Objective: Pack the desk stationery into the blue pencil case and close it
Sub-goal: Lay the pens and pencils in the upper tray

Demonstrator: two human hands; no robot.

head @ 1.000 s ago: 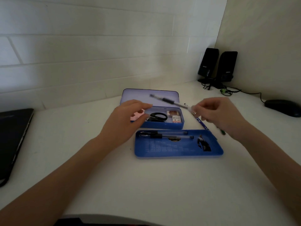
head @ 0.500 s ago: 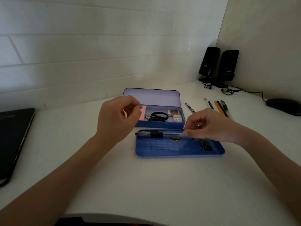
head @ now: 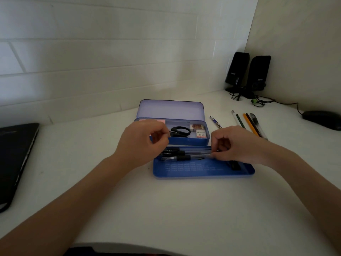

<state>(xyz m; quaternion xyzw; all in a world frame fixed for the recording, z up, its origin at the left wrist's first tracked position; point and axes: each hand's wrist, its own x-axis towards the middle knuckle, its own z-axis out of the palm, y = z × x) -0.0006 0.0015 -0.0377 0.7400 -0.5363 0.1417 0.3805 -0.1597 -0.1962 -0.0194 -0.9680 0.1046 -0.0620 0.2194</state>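
The blue case (head: 171, 141) stands open mid-desk, holding scissors (head: 180, 131) and erasers (head: 200, 130). Its tray (head: 203, 171) lies just in front, with three pens (head: 186, 154). The right hand (head: 238, 145) pinches the nearest pen's end; the left hand (head: 142, 143) is curled at their caps, grip unclear. More pens (head: 249, 124) lie to the right on the desk (head: 166, 209).
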